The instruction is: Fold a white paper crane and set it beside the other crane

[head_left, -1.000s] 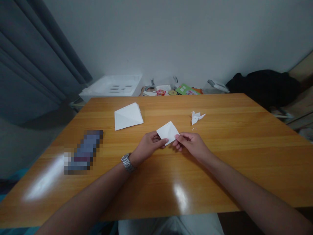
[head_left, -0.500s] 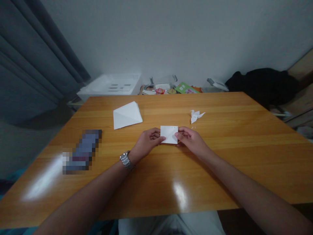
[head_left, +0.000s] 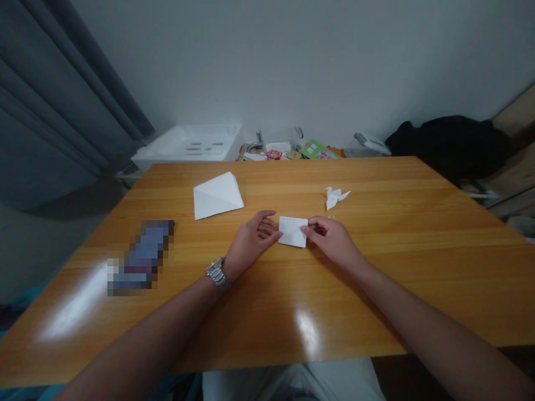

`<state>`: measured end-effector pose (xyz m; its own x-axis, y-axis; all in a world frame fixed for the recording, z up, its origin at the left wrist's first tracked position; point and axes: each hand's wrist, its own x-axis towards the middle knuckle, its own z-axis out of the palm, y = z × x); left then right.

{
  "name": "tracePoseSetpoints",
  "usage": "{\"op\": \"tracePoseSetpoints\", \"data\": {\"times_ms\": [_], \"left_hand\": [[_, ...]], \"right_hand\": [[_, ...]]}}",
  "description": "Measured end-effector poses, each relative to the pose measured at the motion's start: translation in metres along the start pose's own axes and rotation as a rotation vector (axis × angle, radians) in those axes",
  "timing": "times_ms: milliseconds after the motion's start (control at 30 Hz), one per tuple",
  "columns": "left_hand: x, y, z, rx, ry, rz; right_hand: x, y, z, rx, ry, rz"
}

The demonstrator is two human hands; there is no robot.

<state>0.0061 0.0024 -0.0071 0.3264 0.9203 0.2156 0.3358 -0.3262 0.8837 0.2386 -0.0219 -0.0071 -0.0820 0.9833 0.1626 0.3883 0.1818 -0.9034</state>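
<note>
A small folded piece of white paper (head_left: 291, 232) is held above the wooden table, tilted slightly. My right hand (head_left: 332, 238) pinches its right edge, thumb on the front and fingers behind. At the left edge is my left hand (head_left: 252, 239), its fingers parted and its thumb tip at or very near the paper. A silver watch sits on the left wrist. Beyond my right hand stands a white paper crane (head_left: 335, 197), with tiny white scraps just in front of it. A stack of white paper sheets (head_left: 218, 196) lies beyond my left hand.
The glossy wooden table (head_left: 368, 312) spreads under both arms. A pixelated phone-like object (head_left: 146, 250) lies on its left side. Behind the far edge are a white plastic tray (head_left: 188, 142), a green packet (head_left: 320, 149) and a black cloth heap (head_left: 451, 147).
My left hand has loosened its hold and its fingers have spread. The folded paper has shifted slightly right and tilted in my right hand.
</note>
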Motion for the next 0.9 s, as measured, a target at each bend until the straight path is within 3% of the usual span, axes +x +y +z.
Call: {"op": "tracePoseSetpoints", "data": {"times_ms": [100,233,367,900], "left_hand": [[-0.001,0.005,-0.004,0.236,0.042,0.146],[-0.004,0.014,-0.007,0.411,-0.102,0.35],[-0.006,0.014,-0.005,0.558,-0.211,0.465],[-0.008,0.014,-0.003,0.753,-0.45,0.455]], "right_hand": [[0.0,-0.001,-0.003,-0.107,0.027,-0.006],[0.001,0.001,-0.004,-0.134,0.022,0.012],[0.002,0.005,-0.004,-0.147,0.007,-0.003],[0.002,0.003,-0.008,-0.435,-0.051,-0.071]]}}
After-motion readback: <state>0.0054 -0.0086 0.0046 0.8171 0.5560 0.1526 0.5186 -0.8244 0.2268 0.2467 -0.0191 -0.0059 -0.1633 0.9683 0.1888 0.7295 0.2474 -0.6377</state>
